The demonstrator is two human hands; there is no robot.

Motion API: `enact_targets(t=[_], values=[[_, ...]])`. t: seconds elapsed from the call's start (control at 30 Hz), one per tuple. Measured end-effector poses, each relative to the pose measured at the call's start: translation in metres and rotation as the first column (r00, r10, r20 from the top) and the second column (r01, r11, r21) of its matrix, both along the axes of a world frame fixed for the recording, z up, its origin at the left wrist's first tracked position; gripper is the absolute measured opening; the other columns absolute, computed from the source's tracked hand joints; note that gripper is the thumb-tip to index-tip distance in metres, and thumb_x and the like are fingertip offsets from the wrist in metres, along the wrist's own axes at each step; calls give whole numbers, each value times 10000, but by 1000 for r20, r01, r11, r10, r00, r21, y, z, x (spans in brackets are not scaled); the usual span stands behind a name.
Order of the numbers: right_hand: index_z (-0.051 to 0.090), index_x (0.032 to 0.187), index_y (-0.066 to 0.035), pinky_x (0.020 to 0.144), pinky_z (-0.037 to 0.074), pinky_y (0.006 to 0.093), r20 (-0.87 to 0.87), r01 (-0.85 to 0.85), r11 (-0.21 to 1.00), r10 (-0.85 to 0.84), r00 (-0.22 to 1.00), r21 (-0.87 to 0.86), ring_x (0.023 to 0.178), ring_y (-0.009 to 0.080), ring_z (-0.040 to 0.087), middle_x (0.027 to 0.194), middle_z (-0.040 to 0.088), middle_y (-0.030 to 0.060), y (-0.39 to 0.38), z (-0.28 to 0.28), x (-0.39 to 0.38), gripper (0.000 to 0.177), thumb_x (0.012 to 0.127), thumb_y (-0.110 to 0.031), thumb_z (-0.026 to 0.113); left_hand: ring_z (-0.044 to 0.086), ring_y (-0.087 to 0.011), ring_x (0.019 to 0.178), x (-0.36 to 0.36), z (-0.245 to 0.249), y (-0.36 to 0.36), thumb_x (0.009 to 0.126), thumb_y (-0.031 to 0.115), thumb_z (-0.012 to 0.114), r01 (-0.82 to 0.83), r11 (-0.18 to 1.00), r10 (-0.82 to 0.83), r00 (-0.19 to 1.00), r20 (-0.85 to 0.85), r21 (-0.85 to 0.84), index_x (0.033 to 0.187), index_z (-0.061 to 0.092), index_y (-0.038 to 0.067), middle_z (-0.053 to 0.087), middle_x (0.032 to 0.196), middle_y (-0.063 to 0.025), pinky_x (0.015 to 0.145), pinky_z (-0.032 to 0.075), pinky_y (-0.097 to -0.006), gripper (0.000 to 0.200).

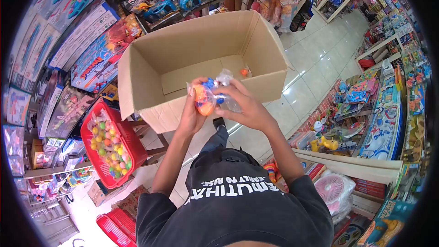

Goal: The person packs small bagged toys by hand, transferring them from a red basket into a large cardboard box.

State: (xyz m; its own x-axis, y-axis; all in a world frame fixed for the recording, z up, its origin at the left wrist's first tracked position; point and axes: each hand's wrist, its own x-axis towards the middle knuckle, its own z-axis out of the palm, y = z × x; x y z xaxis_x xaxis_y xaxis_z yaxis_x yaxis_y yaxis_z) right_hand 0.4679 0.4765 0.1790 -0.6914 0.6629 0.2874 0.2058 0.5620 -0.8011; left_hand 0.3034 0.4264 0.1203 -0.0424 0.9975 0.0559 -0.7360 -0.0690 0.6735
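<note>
In front of my chest, my left hand is wrapped round an orange toy with blue parts in clear plastic packaging. From the other side, my right hand pinches the loose plastic by the blue parts. The toy's exact kind is hard to make out. Both hands are over the near edge of a large open cardboard box. A small orange item in clear wrap lies inside the box at the right; my right forearm is apart from it.
A red basket with bagged colourful balls stands at the left, and another red basket is below it. Boxed toys line the left shelves. A pink fan in plastic and a toy-filled shelf are at the right.
</note>
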Motion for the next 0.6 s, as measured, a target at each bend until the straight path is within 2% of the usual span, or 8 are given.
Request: enact_targets(t=[0.03,0.13,0.2,0.27,0.33,0.4,0.5,0.6], values=[[529,1055,-89,856,397,361,17,-2,1000,2,1000,-5,1015,304,492,1035,482,135,14,3,-5,356,767,-263,644,490,-195,1065,0,2,16,937,401,332,-31,999,31,999,8,39,1196,368,98,470,1143,-97,853,459,-341,400],[554,1015,-94,785,419,368,0,-36,996,36,999,80,924,315,524,963,494,140,65,11,-20,304,777,-268,629,493,-187,1055,-11,11,58,939,373,346,-57,998,57,997,-53,13,1202,366,93,472,1138,-91,863,453,-341,384],[565,971,-74,702,429,378,84,-67,995,60,995,80,824,315,547,923,501,138,96,12,-25,259,791,-254,610,507,-184,1031,-20,10,83,939,359,354,-93,996,91,990,-103,-14,1206,364,90,472,1139,-88,843,465,-352,379],[561,934,-36,713,429,328,159,-80,993,65,985,90,836,268,558,906,534,120,121,17,-30,189,816,-180,592,510,-182,1036,-29,18,103,920,451,343,35,999,-38,991,-131,-23,1214,367,119,472,1167,-85,836,468,-351,445],[549,925,-20,705,428,321,104,-172,985,170,980,14,792,265,565,849,551,110,148,15,-35,184,819,-166,585,526,-183,1006,-36,18,120,919,446,351,24,999,-27,997,-73,-46,1212,370,104,478,1166,-94,792,490,-355,451],[548,922,-27,674,427,323,87,-204,977,209,974,-65,757,249,561,829,554,112,162,14,-39,189,820,-183,583,537,-201,993,-44,20,130,933,398,354,112,991,-99,981,169,-68,1182,391,76,498,1129,-101,776,497,-375,408],[547,915,-42,612,423,328,32,-248,945,260,965,-214,685,218,554,787,562,116,179,13,-42,200,823,-217,578,542,-207,992,-50,22,134,929,406,360,111,978,-83,985,153,-179,1177,398,84,503,1125,-102,809,492,-395,408],[538,925,-41,601,406,289,83,-277,887,328,941,-370,677,140,519,743,545,85,194,13,-40,206,843,-228,560,536,-203,997,-51,27,139,925,400,377,108,948,-78,991,109,-299,1178,398,90,495,1130,-93,833,485,-405,401]])
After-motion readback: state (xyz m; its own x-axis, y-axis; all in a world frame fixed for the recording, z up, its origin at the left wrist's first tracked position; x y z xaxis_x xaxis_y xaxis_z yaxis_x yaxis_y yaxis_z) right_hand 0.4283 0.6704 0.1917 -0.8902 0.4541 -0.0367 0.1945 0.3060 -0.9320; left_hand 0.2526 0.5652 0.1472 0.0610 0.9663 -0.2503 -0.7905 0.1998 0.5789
